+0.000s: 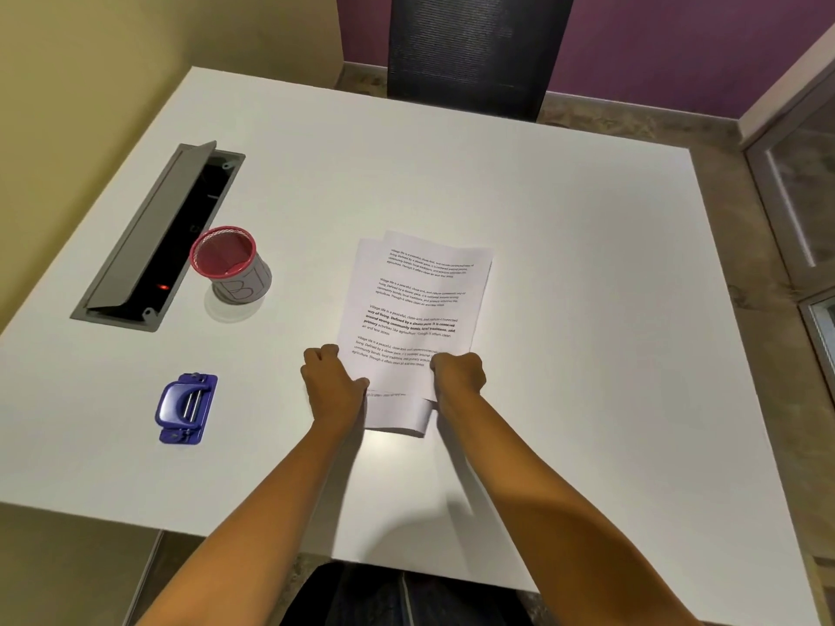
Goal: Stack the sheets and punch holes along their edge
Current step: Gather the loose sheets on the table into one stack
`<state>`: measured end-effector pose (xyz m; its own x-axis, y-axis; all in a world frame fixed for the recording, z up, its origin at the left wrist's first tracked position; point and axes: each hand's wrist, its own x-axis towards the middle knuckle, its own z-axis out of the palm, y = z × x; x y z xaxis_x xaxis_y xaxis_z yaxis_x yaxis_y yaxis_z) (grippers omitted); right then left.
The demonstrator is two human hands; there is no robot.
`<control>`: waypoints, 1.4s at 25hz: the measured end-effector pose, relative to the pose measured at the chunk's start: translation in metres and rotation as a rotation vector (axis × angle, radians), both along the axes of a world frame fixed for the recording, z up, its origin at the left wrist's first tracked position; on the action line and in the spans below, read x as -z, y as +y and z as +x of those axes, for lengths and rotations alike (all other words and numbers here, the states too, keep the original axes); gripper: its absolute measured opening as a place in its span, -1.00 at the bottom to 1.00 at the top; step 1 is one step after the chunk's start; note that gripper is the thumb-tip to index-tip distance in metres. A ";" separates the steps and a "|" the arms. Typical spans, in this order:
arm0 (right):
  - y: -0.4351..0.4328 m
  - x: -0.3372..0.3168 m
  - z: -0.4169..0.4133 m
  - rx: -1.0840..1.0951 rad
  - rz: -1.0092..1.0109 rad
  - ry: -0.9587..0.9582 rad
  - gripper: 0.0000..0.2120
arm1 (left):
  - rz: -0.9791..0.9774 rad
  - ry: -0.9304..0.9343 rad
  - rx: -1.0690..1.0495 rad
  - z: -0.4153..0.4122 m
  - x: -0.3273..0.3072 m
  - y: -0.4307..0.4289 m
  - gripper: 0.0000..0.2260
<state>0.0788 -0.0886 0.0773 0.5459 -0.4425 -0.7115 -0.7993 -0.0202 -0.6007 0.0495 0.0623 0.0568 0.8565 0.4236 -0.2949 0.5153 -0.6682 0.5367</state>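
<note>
Sheets [418, 309] lie at centre frame on the white table [587, 309], printed side up, long edges running from lower centre toward the upper right. The stack is not squared: two top corners fan apart at the far end, and a lower sheet sticks out past the near end. My left hand [332, 377] has its fingers curled over the stack's left edge near the bottom; my right hand [458, 370] is curled over the right edge opposite, so both grip the paper. I cannot tell whether the near edge is lifted off the surface. Blue hole punch [186, 408] sits at lower left, well apart from the sheets, white tabletop between them. Pink mesh cup [230, 264] stands left of centre, just beside the grey cable tray [135, 246], whose lid is tilted up. The table's right edge runs well apart from the stack. A dark chair [474, 52] stands at the far edge, top centre.
</note>
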 end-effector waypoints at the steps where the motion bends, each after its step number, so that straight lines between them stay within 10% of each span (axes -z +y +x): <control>1: 0.001 -0.002 -0.002 0.021 0.042 -0.002 -0.74 | -0.016 -0.010 0.000 -0.003 0.000 -0.001 -0.37; 5: -0.008 -0.011 -0.012 0.063 0.293 -0.038 -0.53 | -0.022 -0.041 0.026 -0.013 0.003 -0.005 -0.39; 10: -0.040 -0.014 -0.010 0.063 0.477 -0.044 -0.81 | -0.019 -0.091 0.064 -0.024 0.007 -0.008 -0.43; 17: -0.058 -0.007 -0.031 -0.345 -0.238 -0.128 -0.72 | -0.011 -0.122 0.012 -0.041 0.003 -0.018 -0.60; 28: -0.093 -0.043 -0.046 -0.177 -0.074 -0.516 -0.76 | -0.981 0.038 -0.145 0.014 -0.035 -0.013 -0.62; 35: -0.111 -0.041 -0.054 -0.266 -0.139 -0.219 -0.73 | -0.787 0.203 0.064 0.019 -0.037 -0.007 -0.63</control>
<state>0.0248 -0.1993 0.1183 0.7875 -0.3484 -0.5084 -0.6079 -0.3033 -0.7338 0.0684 0.0553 0.0933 0.7701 -0.0202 -0.6376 0.6264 -0.1654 0.7617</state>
